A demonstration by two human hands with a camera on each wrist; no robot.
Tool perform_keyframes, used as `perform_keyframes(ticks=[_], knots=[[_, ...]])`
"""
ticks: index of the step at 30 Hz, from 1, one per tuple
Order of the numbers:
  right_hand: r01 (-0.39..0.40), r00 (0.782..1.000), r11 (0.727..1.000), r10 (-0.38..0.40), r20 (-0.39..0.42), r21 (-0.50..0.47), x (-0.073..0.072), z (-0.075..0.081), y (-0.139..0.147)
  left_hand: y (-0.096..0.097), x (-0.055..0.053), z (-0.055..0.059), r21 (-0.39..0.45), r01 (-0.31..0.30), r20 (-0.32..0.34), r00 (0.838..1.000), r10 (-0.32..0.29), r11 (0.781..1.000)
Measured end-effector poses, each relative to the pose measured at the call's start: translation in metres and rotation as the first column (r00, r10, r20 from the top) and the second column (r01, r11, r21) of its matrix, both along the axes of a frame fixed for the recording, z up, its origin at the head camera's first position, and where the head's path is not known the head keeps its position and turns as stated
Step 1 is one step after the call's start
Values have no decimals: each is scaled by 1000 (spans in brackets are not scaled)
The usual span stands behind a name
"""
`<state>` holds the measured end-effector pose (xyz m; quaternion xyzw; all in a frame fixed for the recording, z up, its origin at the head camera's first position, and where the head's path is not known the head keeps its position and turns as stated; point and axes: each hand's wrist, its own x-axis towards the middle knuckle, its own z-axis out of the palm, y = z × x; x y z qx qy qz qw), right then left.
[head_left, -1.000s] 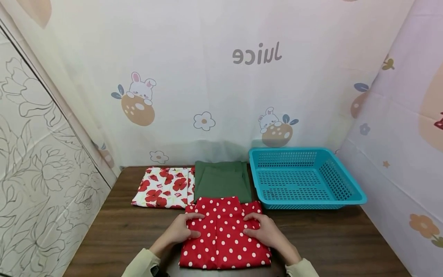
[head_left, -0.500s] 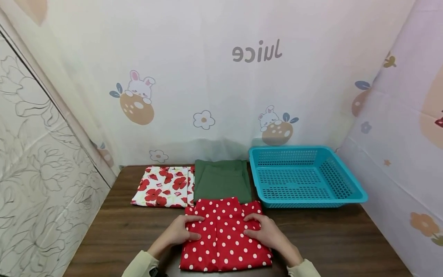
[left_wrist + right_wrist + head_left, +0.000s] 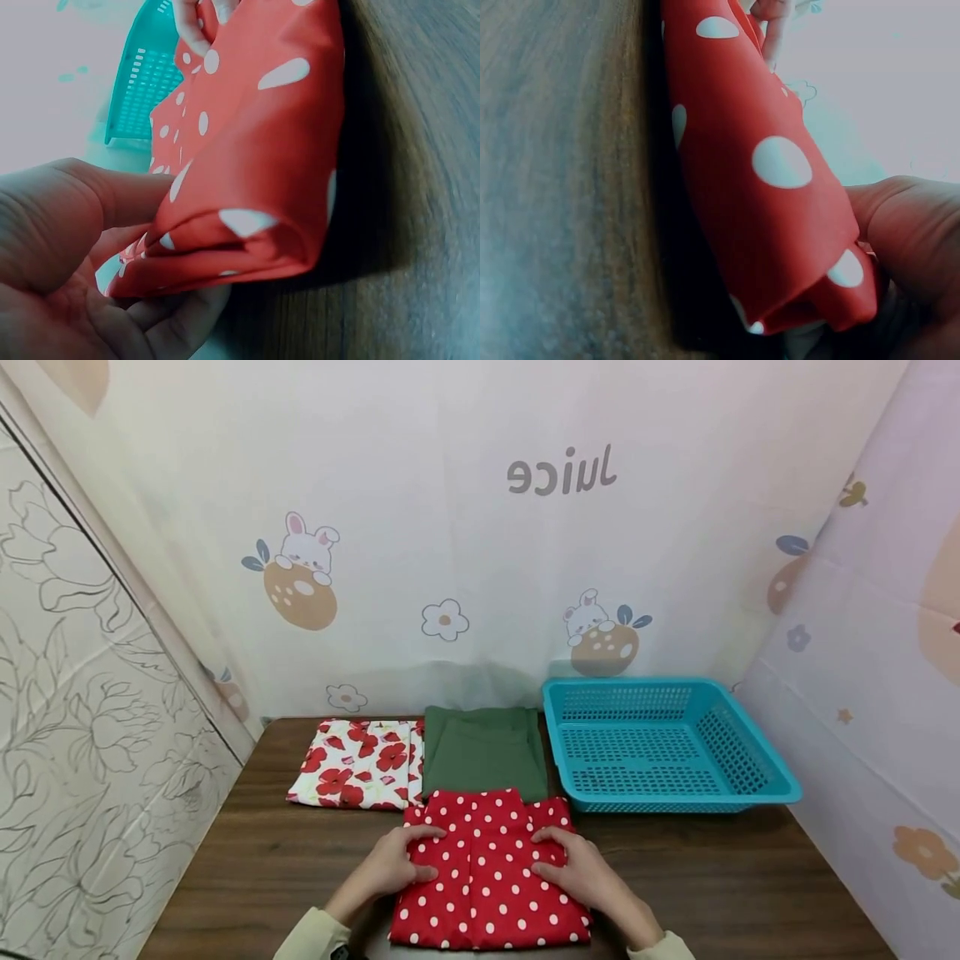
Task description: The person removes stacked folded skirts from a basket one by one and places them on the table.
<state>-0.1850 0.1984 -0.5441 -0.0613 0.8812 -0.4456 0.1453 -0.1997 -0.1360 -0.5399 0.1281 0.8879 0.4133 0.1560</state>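
A folded red cloth with white polka dots (image 3: 491, 881) is at the front middle of the wooden table. My left hand (image 3: 393, 864) grips its left side, and the left wrist view shows the thumb (image 3: 112, 195) on top with fingers tucked under the folded layers. On the opposite side, my right hand (image 3: 581, 868) holds the right edge in the same way, thumb over the top; its other fingers are mostly hidden under the cloth. The cloth's far edge overlaps a folded green cloth (image 3: 483, 756) in the head view.
A folded white cloth with red flowers (image 3: 352, 768) lies left of the green one. At the back right stands a turquoise plastic basket (image 3: 678, 802) with nothing in it. Printed curtains (image 3: 480, 552) hang behind the wooden table (image 3: 697, 877) and along both sides.
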Motion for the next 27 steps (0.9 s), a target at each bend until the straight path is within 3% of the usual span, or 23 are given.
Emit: perform_keyframes(ticks=[9, 18, 23, 27], knots=[[-56, 998, 998, 56, -5, -4, 1, 3, 4, 3, 1, 3, 27, 34, 43, 998, -35, 999], [-96, 995, 995, 97, 16, -22, -1, 0, 4, 5, 6, 6, -6, 41, 19, 999, -41, 999], [-82, 997, 997, 82, 0, 6, -2, 1, 2, 3, 5, 6, -3, 22, 12, 1000, -22, 1000], [-54, 998, 998, 54, -12, 42, 0, 3, 1, -7, 3, 4, 3, 6, -31, 1000, -6, 1000]])
